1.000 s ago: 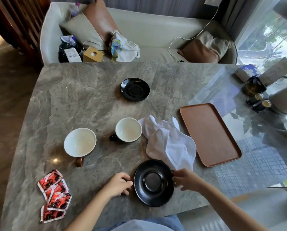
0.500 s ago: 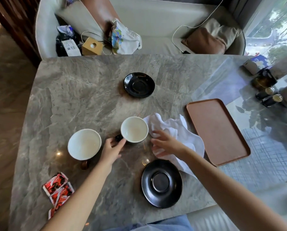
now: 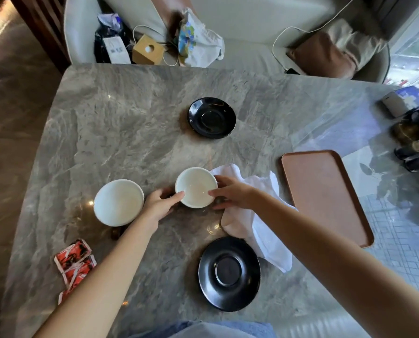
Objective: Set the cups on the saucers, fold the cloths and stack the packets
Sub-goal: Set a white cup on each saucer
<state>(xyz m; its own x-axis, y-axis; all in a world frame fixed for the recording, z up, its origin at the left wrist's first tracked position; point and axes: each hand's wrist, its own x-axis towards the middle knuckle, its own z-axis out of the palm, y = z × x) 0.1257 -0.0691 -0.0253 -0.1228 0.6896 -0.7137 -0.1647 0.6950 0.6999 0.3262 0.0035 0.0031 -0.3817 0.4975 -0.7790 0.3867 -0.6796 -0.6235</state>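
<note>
The handle of the small cup (image 3: 195, 187) is covered by the left hand (image 3: 160, 205), and the grip there cannot be judged. The larger cup (image 3: 118, 202) is partly overlapped by the left wrist. The cloth (image 3: 254, 215) is partly hidden under the right forearm, and the packets (image 3: 74, 262) are blurred, their print unreadable.

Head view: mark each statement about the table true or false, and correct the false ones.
1. Both hands, left hand and right hand, are on the smaller cup. True.
2. The larger cup sits on a saucer. False: it stands on the table.
3. The near saucer is empty. True.
4. The cloth lies folded on the tray. False: it lies crumpled beside the tray.
5. The packets are red. True.
</note>
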